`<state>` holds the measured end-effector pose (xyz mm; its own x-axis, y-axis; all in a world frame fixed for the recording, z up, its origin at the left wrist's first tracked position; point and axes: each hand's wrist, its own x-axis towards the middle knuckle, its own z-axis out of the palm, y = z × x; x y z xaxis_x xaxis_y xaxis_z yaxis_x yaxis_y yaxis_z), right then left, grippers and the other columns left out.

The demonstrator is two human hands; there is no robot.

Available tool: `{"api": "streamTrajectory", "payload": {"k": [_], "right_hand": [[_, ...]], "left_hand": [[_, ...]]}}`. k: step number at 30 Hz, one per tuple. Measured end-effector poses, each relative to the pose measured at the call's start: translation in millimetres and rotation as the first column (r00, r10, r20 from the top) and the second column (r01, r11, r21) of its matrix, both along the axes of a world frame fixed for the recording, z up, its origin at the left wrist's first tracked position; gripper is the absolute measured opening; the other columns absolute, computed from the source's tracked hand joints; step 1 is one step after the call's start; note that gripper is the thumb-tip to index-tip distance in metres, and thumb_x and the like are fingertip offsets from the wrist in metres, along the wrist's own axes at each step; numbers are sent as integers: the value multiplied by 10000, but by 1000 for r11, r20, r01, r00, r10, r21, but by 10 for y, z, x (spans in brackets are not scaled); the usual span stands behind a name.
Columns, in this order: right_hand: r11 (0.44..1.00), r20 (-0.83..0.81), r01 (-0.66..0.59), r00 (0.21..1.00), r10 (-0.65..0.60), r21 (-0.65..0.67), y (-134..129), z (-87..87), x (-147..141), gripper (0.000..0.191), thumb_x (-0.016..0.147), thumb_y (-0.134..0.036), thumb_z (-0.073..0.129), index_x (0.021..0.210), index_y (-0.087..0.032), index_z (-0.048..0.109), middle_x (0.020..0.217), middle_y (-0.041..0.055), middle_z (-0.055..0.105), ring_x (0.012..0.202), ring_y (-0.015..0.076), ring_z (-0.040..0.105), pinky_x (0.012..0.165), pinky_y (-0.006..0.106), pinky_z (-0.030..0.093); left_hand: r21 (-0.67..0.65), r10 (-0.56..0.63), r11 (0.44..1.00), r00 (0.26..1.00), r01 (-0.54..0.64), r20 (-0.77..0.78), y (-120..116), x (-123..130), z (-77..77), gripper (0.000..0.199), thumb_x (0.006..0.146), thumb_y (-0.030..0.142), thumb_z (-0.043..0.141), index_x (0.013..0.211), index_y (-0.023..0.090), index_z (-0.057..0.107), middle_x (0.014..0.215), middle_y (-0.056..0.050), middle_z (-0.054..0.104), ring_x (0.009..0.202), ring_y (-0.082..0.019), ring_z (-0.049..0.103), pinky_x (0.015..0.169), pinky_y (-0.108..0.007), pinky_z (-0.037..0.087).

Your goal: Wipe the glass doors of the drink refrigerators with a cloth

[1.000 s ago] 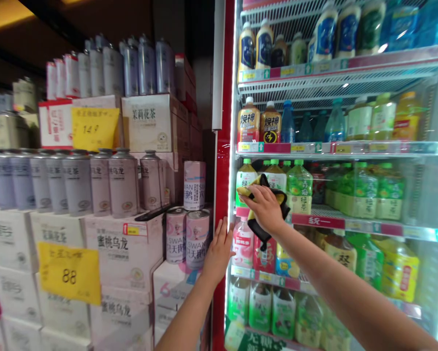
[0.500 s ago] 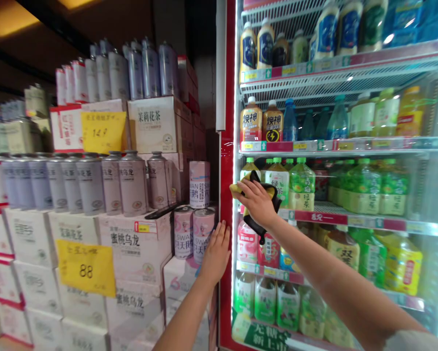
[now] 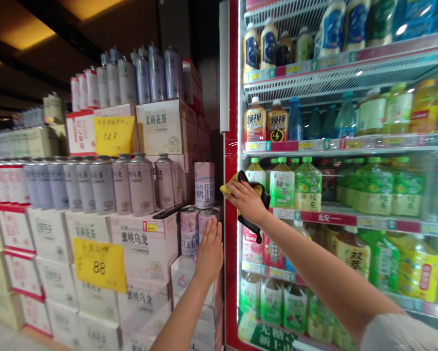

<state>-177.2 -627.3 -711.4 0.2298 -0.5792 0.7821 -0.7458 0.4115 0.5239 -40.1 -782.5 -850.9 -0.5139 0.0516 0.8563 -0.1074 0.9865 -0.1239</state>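
My right hand [image 3: 246, 199] presses a yellow and black cloth [image 3: 263, 197] against the left side of the cooler's glass front, close to the red frame [image 3: 232, 292]. The cloth sticks out past the fingertips and hangs below the palm. My left hand [image 3: 209, 251] is raised with fingers extended and nothing held, in front of the pink cans [image 3: 189, 229] just left of the frame. Whether its fingers touch a can or the frame edge is unclear.
Behind the glass, shelves hold bottles, among them green tea bottles [image 3: 308, 184]. At left stand stacked cartons [image 3: 142, 243] topped with tall metal cans [image 3: 141, 183], with yellow price signs [image 3: 99, 265] on them. A pink can [image 3: 204, 185] stands on the lower ones.
My right hand and the cloth have shifted left, onto the red frame's inner edge. My left hand has moved slightly left, off the frame toward the cans. The view has turned slightly left.
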Motion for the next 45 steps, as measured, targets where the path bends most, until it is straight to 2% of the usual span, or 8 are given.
{"api": "streamTrajectory", "payload": {"k": [7,15,21,28,34,37,41,45], "right_hand": [[920,-57,-126,986,158,370,35,-1052,97,222,1000,-213,578,1155,-197,737,1368,79,677,1366,221,554,1154,421,452],[1000,-31,-21,999,22,11,-163,-133,35,264,989,-210,603,1230,-234,707,1487,90,595,1404,258,518,1157,471,442],[989,-98,-62,992,76,132,-132,-464,84,248,1000,-237,590,1211,-215,718,1443,72,636,1369,245,553,1139,428,465],[999,45,27,999,-25,-35,70,211,-23,339,1012,-189,542,1326,-249,655,1558,88,522,1454,254,456,1185,471,387],[998,-32,66,997,-65,25,467,-139,-31,383,999,-231,559,1373,-265,629,1564,68,517,1447,255,460,1190,441,374],[994,-76,76,995,-70,75,725,-16,-127,382,1016,-241,537,1386,-295,618,1548,39,539,1443,226,467,1186,424,379],[976,-16,188,981,-191,-113,1091,313,-249,399,1022,-230,527,1405,-316,600,1580,33,500,1469,220,436,1203,424,348],[937,5,244,968,-251,-251,1359,4,-250,402,1009,-227,533,1396,-304,609,1578,55,500,1473,243,430,1215,442,319]], "left_hand": [[14,15,1000,997,-14,-77,-106,57,-43,808,895,-7,361,1643,194,130,1648,-160,361,1552,-289,280,1209,-527,402],[9,2,1000,995,-1,-104,-48,19,118,831,889,-30,350,1646,199,96,1643,-155,372,1555,-280,282,1195,-511,426],[-18,-42,999,996,41,-75,-55,21,144,804,906,-10,345,1646,210,118,1647,-145,366,1561,-272,266,1204,-505,417],[-24,-100,995,992,99,-76,162,-139,331,747,936,32,384,1635,160,155,1651,-190,339,1568,-297,239,1216,-537,388],[1,-149,989,984,150,-95,399,-340,384,713,961,72,393,1632,161,170,1650,-197,337,1565,-295,243,1207,-521,403],[-20,-202,979,973,201,-109,561,-467,443,711,962,90,424,1628,158,184,1653,-205,327,1564,-304,245,1203,-520,408],[-57,-281,959,952,276,-116,902,-661,624,714,969,134,469,1625,164,188,1668,-214,283,1570,-324,218,1209,-550,387],[-49,-321,947,939,317,-121,1200,-800,718,828,945,153,540,1641,186,93,1696,-209,203,1581,-340,158,1213,-575,369]]}}
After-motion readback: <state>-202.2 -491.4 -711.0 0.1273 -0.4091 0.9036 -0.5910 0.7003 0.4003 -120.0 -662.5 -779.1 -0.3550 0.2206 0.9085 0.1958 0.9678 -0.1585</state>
